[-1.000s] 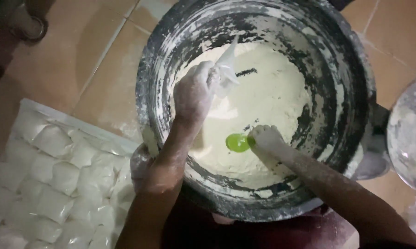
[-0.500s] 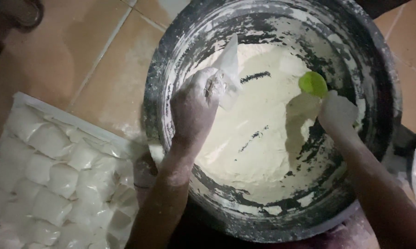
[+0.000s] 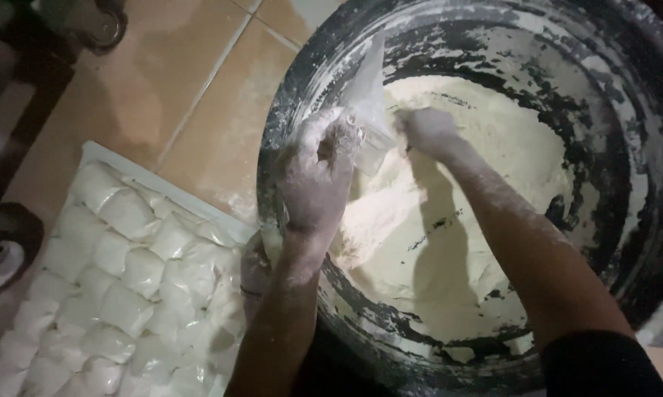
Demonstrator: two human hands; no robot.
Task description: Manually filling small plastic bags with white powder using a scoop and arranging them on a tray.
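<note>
So my left hand is curled into a loose fist around the neck of a small clear plastic bag, pinching it open so the mouth faces my other hand. The bag's top corner sticks straight up past my knuckles. My right hand is now right up against the bag mouth, fingers closed down on something. A moment ago it was way off at the far side of the tub with the little bright green plastic scoop, and a bit before that it was down low in front of me digging. Now the scoop's hidden behind my fingers and the bag, so I honestly can't tell if I'm still gripping it, but the hand is bunched, not spread. To me that reads as a load being tipped into the bag, so this one's getting filled.

Both hands hover over the pale cream flour heap, which sits directly under and beyond my wrists inside the big round dark metal tub, its walls all smeared white. My forearms are dusted too.

Off to the left of my left elbow, on the tan tiled floor, there's a white tray packed with already filled little clear bags of flour, tight rows, touching each other.
</note>
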